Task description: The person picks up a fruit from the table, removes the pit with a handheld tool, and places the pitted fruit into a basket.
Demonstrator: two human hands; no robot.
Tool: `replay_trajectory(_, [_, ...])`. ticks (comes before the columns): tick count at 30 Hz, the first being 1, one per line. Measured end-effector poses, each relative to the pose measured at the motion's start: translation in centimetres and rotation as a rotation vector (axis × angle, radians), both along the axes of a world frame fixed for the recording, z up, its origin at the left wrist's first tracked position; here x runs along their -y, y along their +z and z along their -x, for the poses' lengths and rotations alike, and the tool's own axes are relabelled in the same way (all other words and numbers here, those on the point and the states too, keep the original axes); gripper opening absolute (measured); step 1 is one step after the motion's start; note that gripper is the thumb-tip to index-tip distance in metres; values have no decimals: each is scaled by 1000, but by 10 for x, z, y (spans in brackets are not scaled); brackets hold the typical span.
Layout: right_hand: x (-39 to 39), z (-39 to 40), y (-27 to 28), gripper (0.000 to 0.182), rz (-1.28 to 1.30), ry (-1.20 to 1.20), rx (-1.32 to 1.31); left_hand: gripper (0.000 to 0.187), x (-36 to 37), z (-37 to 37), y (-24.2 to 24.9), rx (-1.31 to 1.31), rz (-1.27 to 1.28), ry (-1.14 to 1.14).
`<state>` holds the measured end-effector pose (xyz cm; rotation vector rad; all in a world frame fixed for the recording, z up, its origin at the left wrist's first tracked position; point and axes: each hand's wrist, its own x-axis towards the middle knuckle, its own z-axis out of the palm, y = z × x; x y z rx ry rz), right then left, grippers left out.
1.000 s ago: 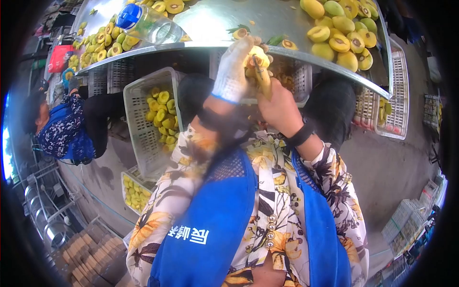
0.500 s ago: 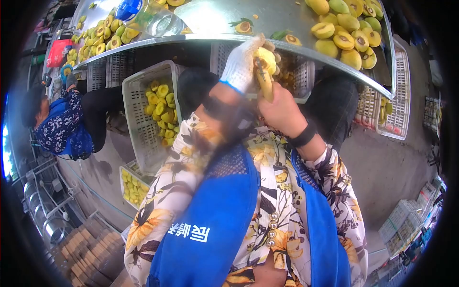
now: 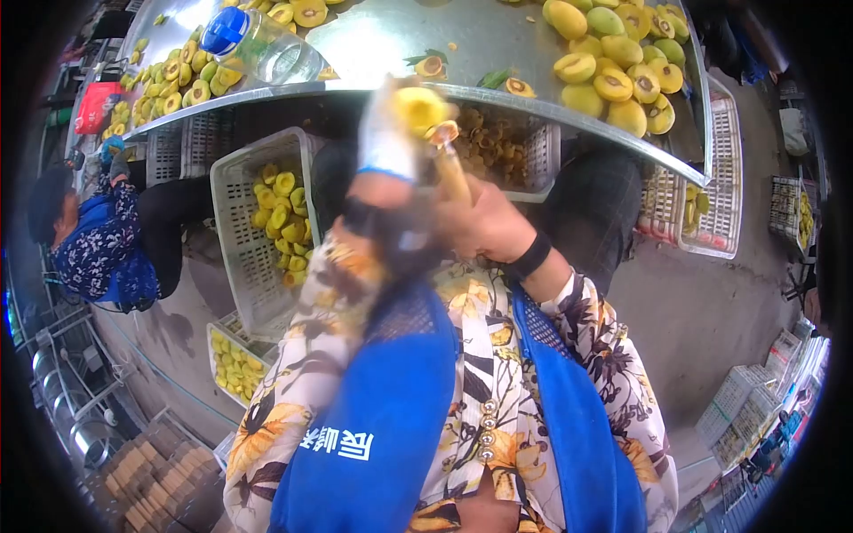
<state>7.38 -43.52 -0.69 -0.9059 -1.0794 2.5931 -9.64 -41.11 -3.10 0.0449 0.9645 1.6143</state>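
Note:
My left hand (image 3: 387, 133), in a white glove and smeared by motion, is closed on a hollowed yellow peach half (image 3: 419, 110) just below the table edge. My right hand (image 3: 489, 216) is bare and wrapped round the light handle of a pitting tool (image 3: 454, 176). At the tool's tip sits a brownish pit piece (image 3: 442, 133), apart from the fruit's hollow. Behind the hands, a crate of brown pits and scraps (image 3: 489, 147) stands under the table.
On the metal table (image 3: 373, 40) lie peach halves (image 3: 613, 84) at right, more fruit (image 3: 182, 75) at left, and a blue-capped bottle (image 3: 275, 49). A white crate (image 3: 235, 213) of hollowed halves stands left of my legs. Another person (image 3: 115, 231) sits farther left.
Both hands have moved left, and the left hand has drawn away from the tool. The tool's tip, earlier inside the fruit, is now out with a pit piece on it.

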Motion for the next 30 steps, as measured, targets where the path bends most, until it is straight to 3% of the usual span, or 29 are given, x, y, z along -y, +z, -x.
replay_trajectory(3, [3,-4,-45,18,-567,40,375,34,38,49,50,-480,141,140])
replay_trajectory(4, [0,-7,-49,18,-657,55,458,35,53,66,66,-818,290,88])
replay_trajectory(6, [-9,-10,-51,18,-773,86,585,42,75,119,63,-2008,623,-208])
replay_trajectory(7, [-12,-11,-48,18,-802,108,625,45,75,123,66,-2067,573,-189])
replay_trajectory(8, [-16,-14,-43,19,-672,-24,598,48,74,124,71,-2124,523,-160])
replay_trajectory(10, [-24,-19,-31,21,-411,-284,543,50,42,103,78,-2033,404,-251])
replay_trajectory(12, [-30,-29,-21,22,-369,-384,469,54,-4,64,64,-2111,217,-338])
replay_trajectory(14, [-38,-38,-8,23,-359,-483,438,57,-53,11,53,-2000,-95,-475])
replay_trajectory(16, [-38,-48,8,22,-368,-564,450,57,-105,-37,26,-2137,-197,-574])
replay_trajectory(18, [-37,-60,12,21,-372,-645,420,56,-138,-83,22,-2054,-181,-715])
replay_trajectory(20, [-33,-72,15,21,-401,-680,404,56,-169,-108,-13,-2008,-308,-836])
replay_trajectory(24, [-28,-86,12,23,-458,-698,386,47,-184,-102,-11,-1846,-358,-744])
replay_trajectory(25, [-30,-87,7,24,-524,-713,425,43,-175,-96,-2,-1357,-178,-847])
replay_trajectory(28, [-49,-81,0,28,-589,-746,481,45,-123,-89,48,-915,-54,-789])
replay_trajectory(30, [-62,-71,18,31,-456,-760,463,43,-97,-83,39,-992,-312,-645])
